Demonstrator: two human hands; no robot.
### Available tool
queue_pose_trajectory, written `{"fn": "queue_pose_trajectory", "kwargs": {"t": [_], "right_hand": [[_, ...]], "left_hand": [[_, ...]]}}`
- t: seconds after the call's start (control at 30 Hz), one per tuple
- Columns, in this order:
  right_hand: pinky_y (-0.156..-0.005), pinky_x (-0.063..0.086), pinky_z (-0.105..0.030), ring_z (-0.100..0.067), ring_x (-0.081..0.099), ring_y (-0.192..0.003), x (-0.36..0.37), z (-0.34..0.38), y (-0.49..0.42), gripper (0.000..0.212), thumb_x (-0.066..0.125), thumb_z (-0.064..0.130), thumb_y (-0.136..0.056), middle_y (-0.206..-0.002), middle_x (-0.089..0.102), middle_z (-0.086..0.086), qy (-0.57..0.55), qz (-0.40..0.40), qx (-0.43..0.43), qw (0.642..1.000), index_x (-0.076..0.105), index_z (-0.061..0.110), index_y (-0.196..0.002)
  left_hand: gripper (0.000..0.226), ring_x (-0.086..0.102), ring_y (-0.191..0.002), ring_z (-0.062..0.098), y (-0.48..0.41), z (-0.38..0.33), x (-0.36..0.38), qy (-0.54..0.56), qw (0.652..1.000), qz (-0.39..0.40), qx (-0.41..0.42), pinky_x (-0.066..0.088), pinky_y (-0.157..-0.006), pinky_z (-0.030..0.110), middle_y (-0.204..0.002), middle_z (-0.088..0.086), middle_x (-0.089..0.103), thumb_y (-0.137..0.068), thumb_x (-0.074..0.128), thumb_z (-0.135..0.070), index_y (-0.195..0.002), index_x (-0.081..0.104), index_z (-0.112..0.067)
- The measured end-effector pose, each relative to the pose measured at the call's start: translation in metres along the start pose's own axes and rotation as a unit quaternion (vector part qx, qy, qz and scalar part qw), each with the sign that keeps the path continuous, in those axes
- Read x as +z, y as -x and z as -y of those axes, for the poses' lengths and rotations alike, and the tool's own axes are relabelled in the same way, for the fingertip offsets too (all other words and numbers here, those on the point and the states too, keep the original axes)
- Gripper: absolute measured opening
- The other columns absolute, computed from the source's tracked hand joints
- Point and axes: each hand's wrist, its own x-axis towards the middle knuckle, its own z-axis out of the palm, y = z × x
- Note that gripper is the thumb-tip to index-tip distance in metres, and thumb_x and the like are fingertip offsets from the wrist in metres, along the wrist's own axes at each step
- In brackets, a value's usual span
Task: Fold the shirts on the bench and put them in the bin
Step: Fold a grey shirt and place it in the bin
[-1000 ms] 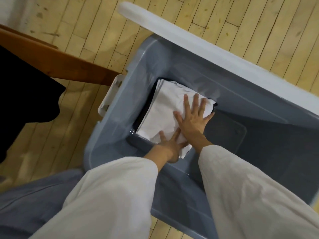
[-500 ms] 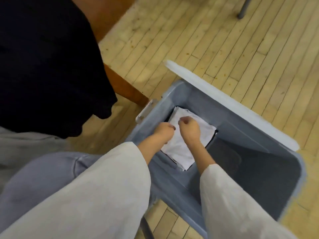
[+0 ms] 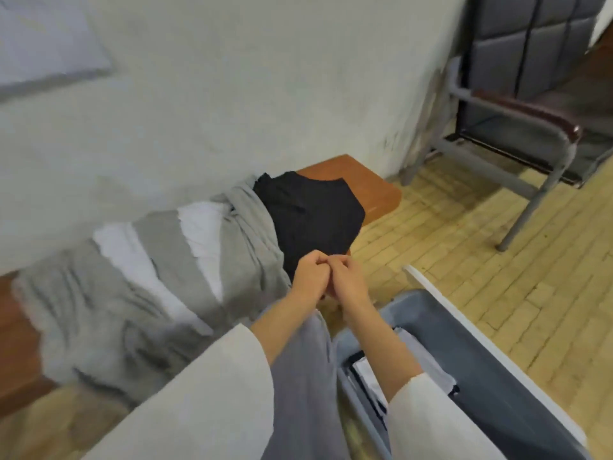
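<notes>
A black shirt (image 3: pixel 308 214) lies at the right end of the brown bench (image 3: pixel 368 190). Left of it, grey shirts (image 3: pixel 99 300) and white shirts (image 3: pixel 199 227) lie in a crumpled pile. My left hand (image 3: pixel 310 275) and my right hand (image 3: pixel 350 280) are side by side with curled fingers, just in front of the black shirt's near edge. I see nothing held in either. The grey bin (image 3: pixel 504 376) stands on the floor at lower right. A folded white shirt (image 3: pixel 428 360) lies inside it, partly hidden by my right forearm.
A metal-framed chair (image 3: pixel 530 137) stands at the right by the white wall (image 3: pixel 232 94). Wooden floor (image 3: pixel 464 244) lies between bench, chair and bin. My grey trouser leg (image 3: pixel 298 376) is between the bench and the bin.
Both hands have lifted off the folded white shirt and out of the bin, curling as they rose. They are now up by the black shirt. The view swung from the bin to the bench.
</notes>
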Motion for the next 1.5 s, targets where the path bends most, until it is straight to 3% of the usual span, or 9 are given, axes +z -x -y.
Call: {"fn": "queue_pose_trajectory", "kwargs": {"t": [0.17,0.3,0.5,0.6,0.83,1.0,1.17,1.27,1.5], "right_hand": [[-0.056,0.053,-0.025,-0.019,0.065,-0.066,0.1,0.037,0.059,0.012,0.049,0.008,-0.096,-0.078,0.065,-0.011,-0.024,0.153,0.038,0.987,0.06,0.006,-0.096],[-0.068,0.053,-0.031,-0.023,0.063,-0.068,0.177,0.051,0.103,0.01,0.049,0.008,-0.095,-0.079,0.063,-0.012,0.001,0.269,0.041,0.962,0.058,0.002,-0.095],[-0.069,0.048,-0.031,-0.021,0.057,-0.077,0.281,0.03,0.117,0.013,0.054,0.011,-0.091,-0.088,0.061,-0.011,0.221,0.281,-0.058,0.932,0.062,0.002,-0.097],[-0.083,0.042,-0.024,-0.022,0.057,-0.105,0.323,0.021,0.111,0.03,0.054,0.018,-0.091,-0.116,0.062,-0.009,0.409,0.236,-0.195,0.86,0.062,0.006,-0.118],[-0.089,0.043,-0.036,-0.032,0.051,-0.113,0.36,0.011,0.087,0.051,0.051,0.042,-0.092,-0.123,0.051,-0.013,0.604,0.147,-0.261,0.738,0.042,0.005,-0.125],[-0.068,0.036,-0.028,-0.017,0.047,-0.069,0.358,0.014,0.069,0.027,0.046,0.027,-0.095,-0.074,0.048,-0.004,0.486,0.168,-0.227,0.827,0.042,0.012,-0.073],[-0.087,0.047,-0.036,-0.026,0.057,-0.097,0.335,0.046,0.042,0.018,0.052,0.024,-0.094,-0.1,0.061,-0.01,0.141,0.184,-0.011,0.973,0.059,0.008,-0.099],[-0.089,0.052,-0.042,-0.034,0.062,-0.103,0.322,0.053,0.03,0.032,0.066,0.015,-0.085,-0.109,0.065,-0.017,0.054,0.199,0.059,0.977,0.061,0.0,-0.112],[-0.08,0.054,-0.038,-0.031,0.062,-0.098,0.305,0.055,0.037,0.025,0.071,0.013,-0.08,-0.109,0.064,-0.017,0.203,0.297,0.065,0.931,0.062,0.003,-0.102]], "left_hand": [[0.026,0.065,-0.089,0.033,0.02,0.008,-0.136,0.034,0.997,-0.063,-0.007,0.054,-0.084,0.044,-0.097,0.027,0.066,-0.083,0.043,0.007,-0.084,0.065,-0.006],[0.031,0.059,-0.067,0.025,0.053,0.036,-0.241,0.08,0.988,-0.13,-0.032,0.052,-0.062,0.031,-0.076,0.012,0.062,-0.086,0.041,0.008,-0.071,0.057,-0.015],[0.019,0.058,-0.092,0.028,0.078,0.114,-0.359,0.058,0.971,-0.214,-0.085,0.05,-0.086,0.037,-0.095,0.011,0.06,-0.091,0.045,-0.001,-0.087,0.06,-0.013],[0.02,0.059,-0.102,0.032,0.091,0.146,-0.388,0.12,0.962,-0.222,-0.107,0.049,-0.094,0.043,-0.105,0.013,0.061,-0.092,0.046,0.0,-0.104,0.058,-0.009],[0.013,0.052,-0.052,0.018,0.063,0.145,-0.398,0.219,0.942,-0.224,-0.121,0.047,-0.048,0.028,-0.071,0.008,0.056,-0.094,0.056,-0.011,-0.083,0.05,-0.013],[0.011,0.053,-0.068,0.021,0.046,0.148,-0.404,0.239,0.928,-0.269,-0.096,0.043,-0.061,0.03,-0.077,0.011,0.057,-0.09,0.058,-0.011,-0.079,0.058,-0.009],[0.008,0.051,-0.085,0.024,0.069,0.181,-0.457,0.315,0.825,-0.457,-0.11,0.043,-0.078,0.039,-0.091,0.012,0.055,-0.091,0.05,-0.012,-0.084,0.053,-0.01],[0.007,0.052,-0.092,0.026,0.085,0.194,-0.48,0.284,0.798,-0.518,-0.115,0.043,-0.083,0.037,-0.099,0.01,0.055,-0.095,0.046,-0.009,-0.099,0.052,-0.008],[0.031,0.054,-0.111,0.033,0.091,0.193,-0.486,0.289,0.79,-0.513,-0.174,0.044,-0.09,0.039,-0.122,0.016,0.055,-0.097,0.044,-0.009,-0.125,0.049,0.001]]}}
